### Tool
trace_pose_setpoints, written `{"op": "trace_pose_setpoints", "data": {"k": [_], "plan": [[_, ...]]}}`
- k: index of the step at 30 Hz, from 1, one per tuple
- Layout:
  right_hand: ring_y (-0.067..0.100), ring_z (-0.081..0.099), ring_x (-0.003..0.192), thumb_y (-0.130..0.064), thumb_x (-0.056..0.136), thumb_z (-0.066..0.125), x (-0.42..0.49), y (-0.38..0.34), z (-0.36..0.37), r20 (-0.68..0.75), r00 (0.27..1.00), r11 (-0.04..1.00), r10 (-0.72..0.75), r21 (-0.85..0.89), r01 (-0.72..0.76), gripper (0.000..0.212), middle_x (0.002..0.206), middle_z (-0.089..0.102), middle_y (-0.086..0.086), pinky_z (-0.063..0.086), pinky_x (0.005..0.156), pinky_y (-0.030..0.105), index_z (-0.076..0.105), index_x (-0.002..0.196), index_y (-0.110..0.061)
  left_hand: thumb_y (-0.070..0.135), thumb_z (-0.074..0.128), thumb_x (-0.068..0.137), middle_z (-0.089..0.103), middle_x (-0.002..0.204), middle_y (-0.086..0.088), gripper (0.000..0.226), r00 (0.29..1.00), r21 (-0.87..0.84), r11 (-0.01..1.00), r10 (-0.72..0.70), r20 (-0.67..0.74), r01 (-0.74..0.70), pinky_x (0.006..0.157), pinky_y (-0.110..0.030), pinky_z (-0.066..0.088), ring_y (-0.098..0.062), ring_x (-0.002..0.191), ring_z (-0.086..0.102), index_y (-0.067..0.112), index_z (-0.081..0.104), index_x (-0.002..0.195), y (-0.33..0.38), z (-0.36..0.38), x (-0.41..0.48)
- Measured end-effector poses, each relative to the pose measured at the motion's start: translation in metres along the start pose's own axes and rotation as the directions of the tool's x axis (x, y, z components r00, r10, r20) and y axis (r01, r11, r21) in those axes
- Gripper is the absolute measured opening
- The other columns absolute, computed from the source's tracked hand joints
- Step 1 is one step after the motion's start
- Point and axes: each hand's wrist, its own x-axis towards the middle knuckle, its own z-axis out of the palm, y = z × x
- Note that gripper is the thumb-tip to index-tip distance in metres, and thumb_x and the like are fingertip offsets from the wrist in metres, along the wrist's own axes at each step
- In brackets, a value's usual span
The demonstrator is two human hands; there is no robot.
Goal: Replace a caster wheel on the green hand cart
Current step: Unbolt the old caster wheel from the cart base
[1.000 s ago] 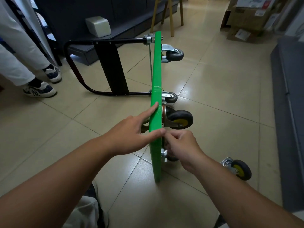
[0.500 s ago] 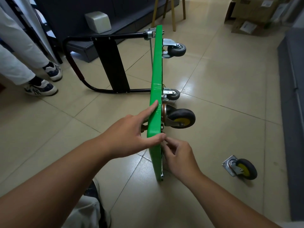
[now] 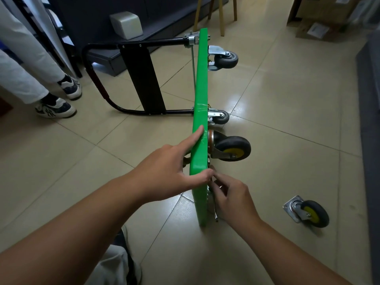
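Right hand (image 3: 231,200) lowered beside green cart (image 3: 200,95), fingers (image 3: 224,178) curled, left hand (image 3: 170,173) gripping edge

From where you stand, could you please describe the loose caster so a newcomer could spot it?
Find the green cart tipped on its edge. On the floor to its right lies a yellow-hubbed caster. Unlike the mounted casters, it is attached to nothing.
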Motion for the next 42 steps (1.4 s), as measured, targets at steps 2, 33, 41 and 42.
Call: {"op": "trace_pose_setpoints", "data": {"k": [2, 33, 41, 42], "plan": [[0.018, 0.062, 0.098, -0.033, 0.097, 0.061, 0.004, 0.005, 0.004, 0.023, 0.999, 0.999, 0.028, -0.026, -0.027, 0.05, 0.095, 0.071, -0.005, 0.058, 0.084, 0.04, 0.046, 0.139, -0.057, 0.077, 0.062, 0.079, 0.054, 0.154, 0.004, 0.106, 1.0, -0.004, 1.0, 0.003, 0.004, -0.003, 0.093, -0.039, 0.062, -0.014, 0.121, 0.065, 0.057, -0.003, 0.16, -0.001, 0.001, 0.001], [-0.006, 0.058, 0.047, -0.017, 0.095, 0.068, 0.003, -0.07, -0.048, 0.227, 0.937, 0.854, 0.267, 0.394, -0.339, 0.022, 0.076, 0.069, -0.001, 0.044, 0.049, 0.009, 0.073, 0.117, -0.016, 0.074, 0.065, 0.079, 0.045, 0.162, 0.003, 0.105, 0.999, -0.053, 0.998, 0.032, -0.026, -0.033, 0.105, -0.037, 0.056, -0.013, 0.135, 0.058, 0.057, 0.002, 0.16, -0.005, 0.001, 0.0], [0.009, 0.057, 0.062, -0.029, 0.093, 0.071, 0.01, -0.034, -0.024, 0.195, 0.952, 0.952, 0.235, 0.153, -0.266, 0.029, 0.07, 0.065, 0.005, 0.049, 0.062, 0.026, 0.071, 0.122, -0.032, 0.077, 0.065, 0.079, 0.048, 0.16, 0.0, 0.104, 1.0, -0.053, 0.998, 0.022, -0.022, -0.023, 0.1, -0.035, 0.059, -0.015, 0.13, 0.062, 0.059, 0.0, 0.158, -0.005, 0.002, -0.001], [0.011, 0.057, 0.062, -0.03, 0.093, 0.071, 0.011, -0.031, -0.022, 0.193, 0.954, 0.957, 0.228, 0.138, -0.257, 0.029, 0.07, 0.065, 0.004, 0.05, 0.063, 0.028, 0.071, 0.122, -0.033, 0.077, 0.065, 0.08, 0.048, 0.16, 0.0, 0.103, 0.999, -0.054, 0.998, 0.022, -0.025, -0.024, 0.101, -0.034, 0.058, -0.015, 0.13, 0.061, 0.06, 0.0, 0.157, -0.004, 0.002, -0.001]]}}
